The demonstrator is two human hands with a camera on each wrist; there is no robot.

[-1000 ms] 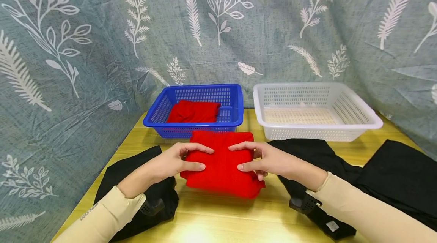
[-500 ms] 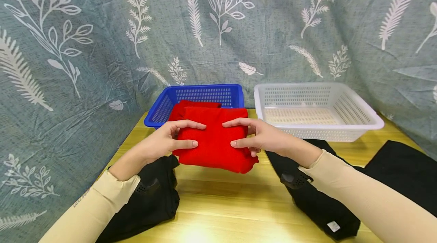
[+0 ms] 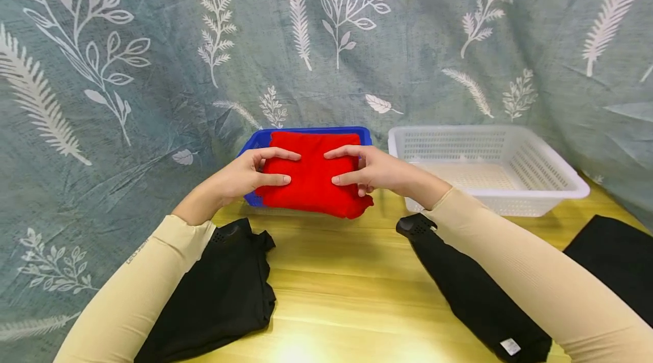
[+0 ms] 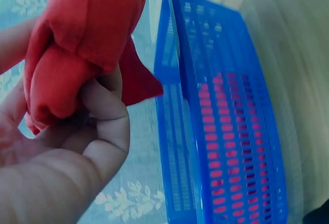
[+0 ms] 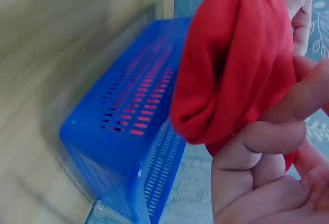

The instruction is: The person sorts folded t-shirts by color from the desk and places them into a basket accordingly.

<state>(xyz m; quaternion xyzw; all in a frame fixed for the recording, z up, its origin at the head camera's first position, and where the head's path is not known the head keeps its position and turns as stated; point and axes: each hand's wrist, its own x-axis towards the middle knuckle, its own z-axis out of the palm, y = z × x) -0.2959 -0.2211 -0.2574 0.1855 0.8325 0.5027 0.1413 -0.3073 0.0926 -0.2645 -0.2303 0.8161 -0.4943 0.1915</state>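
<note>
Both hands pinch a folded red cloth (image 3: 313,176) between them: left hand (image 3: 245,173) at its left end, right hand (image 3: 374,170) at its right, thumbs and forefingers lying on the near face, other fingers curled in underneath. A second ago they had it just short of the blue basket (image 4: 226,44); now it is farther out, raised over the rim, and seen from the head it hides most of the basket. That covers the red piece (image 4: 213,146) inside, too, though red shows through the slots in both wrist views.

Small dark lettering (image 3: 136,252) on the left sleeve (image 3: 148,283) is too blurred for me to read. On the yellowish table (image 3: 316,317) lie a black cloth (image 3: 219,295) beside that sleeve, a long black garment (image 3: 479,295) under the right sleeve (image 3: 541,278), its white tag (image 3: 510,346) illegible, and more black fabric (image 3: 612,261) at the far right. Beyond, a white basket (image 3: 500,204) stands right of the blue one, before a grey-green curtain (image 3: 168,68) patterned with white leaf sprigs.
</note>
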